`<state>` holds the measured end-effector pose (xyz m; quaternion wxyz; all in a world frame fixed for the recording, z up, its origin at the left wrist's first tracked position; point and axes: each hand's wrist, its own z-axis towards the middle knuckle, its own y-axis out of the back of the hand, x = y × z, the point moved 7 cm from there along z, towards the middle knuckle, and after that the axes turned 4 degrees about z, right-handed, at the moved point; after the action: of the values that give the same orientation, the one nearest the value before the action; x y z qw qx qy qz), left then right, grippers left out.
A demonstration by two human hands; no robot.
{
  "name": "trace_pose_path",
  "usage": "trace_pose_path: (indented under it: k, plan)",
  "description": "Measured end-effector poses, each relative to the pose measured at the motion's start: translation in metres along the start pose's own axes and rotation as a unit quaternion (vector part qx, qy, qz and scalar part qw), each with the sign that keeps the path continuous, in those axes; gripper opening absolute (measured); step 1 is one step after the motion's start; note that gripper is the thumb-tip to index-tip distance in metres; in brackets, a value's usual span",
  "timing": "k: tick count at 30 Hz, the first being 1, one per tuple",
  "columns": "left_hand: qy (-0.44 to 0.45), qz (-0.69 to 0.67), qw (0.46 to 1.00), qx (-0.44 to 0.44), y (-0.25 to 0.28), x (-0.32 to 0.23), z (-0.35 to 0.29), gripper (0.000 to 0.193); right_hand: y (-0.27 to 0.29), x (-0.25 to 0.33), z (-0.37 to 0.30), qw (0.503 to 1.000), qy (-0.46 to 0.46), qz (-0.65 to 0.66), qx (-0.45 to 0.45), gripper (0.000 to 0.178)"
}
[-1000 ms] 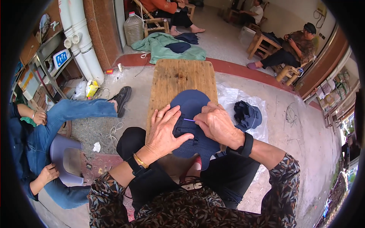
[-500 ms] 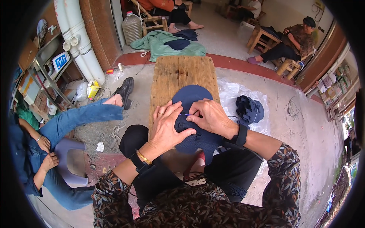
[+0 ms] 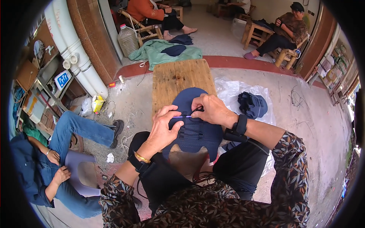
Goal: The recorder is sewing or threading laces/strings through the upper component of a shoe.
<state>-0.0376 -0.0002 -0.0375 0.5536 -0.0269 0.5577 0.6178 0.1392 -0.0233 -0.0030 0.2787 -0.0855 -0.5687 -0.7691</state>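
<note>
A flat navy fabric shoe upper [image 3: 205,140] lies over the near end of a wooden bench [image 3: 181,78] and reaches toward my knees. Its rounded end points away from me, and dark laces [image 3: 191,129] cross its middle. A thin purple rod [image 3: 177,117] runs across the lacing. On the left, my left hand [image 3: 162,127] closes thumb and fingers around the rod. My right hand [image 3: 212,109] pinches a black lace [image 3: 197,110] near the rod's right part; its fingertips partly hide the lace.
More navy pieces [image 3: 252,105] sit stacked on clear plastic sheeting [image 3: 228,86] right of the bench. At my left, a person in jeans [image 3: 85,127] sits on a grey stool [image 3: 81,167]. Beyond the bench are a green cloth [image 3: 154,53], a large plastic jug [image 3: 128,41] and seated people.
My left hand has drawn back from lying flat over the upper, and its fingers now curl at the rod. More of the lacing shows. The neighbour's leg has pulled in.
</note>
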Motion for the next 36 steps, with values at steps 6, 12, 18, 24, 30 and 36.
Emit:
trace_pose_path:
  k: [6, 12, 18, 24, 30, 36]
  plan:
    - [-0.050, 0.151, 0.985, 0.060, 0.005, -0.018, 0.026, 0.011, -0.013, -0.015, 0.006, 0.991, -0.084, 0.014, 0.104, 0.025]
    - [-0.126, 0.218, 0.954, 0.164, -0.004, -0.018, 0.025, 0.010, -0.010, -0.018, -0.003, 0.977, -0.050, 0.069, 0.193, 0.047]
    - [-0.172, 0.224, 0.945, 0.168, 0.002, -0.026, 0.023, 0.007, -0.006, 0.000, -0.004, 0.978, -0.033, 0.027, 0.203, 0.068]
    - [-0.204, 0.186, 0.925, 0.260, 0.004, -0.020, 0.027, 0.006, -0.005, -0.004, -0.008, 0.978, -0.031, 0.002, 0.207, 0.074]
    - [-0.200, 0.111, 0.923, 0.308, 0.007, -0.012, 0.030, 0.007, -0.007, -0.003, -0.007, 0.977, -0.010, 0.005, 0.212, 0.074]
    - [-0.220, 0.059, 0.920, 0.319, 0.012, 0.001, 0.026, 0.012, -0.012, 0.007, -0.005, 0.974, 0.011, 0.013, 0.225, 0.072]
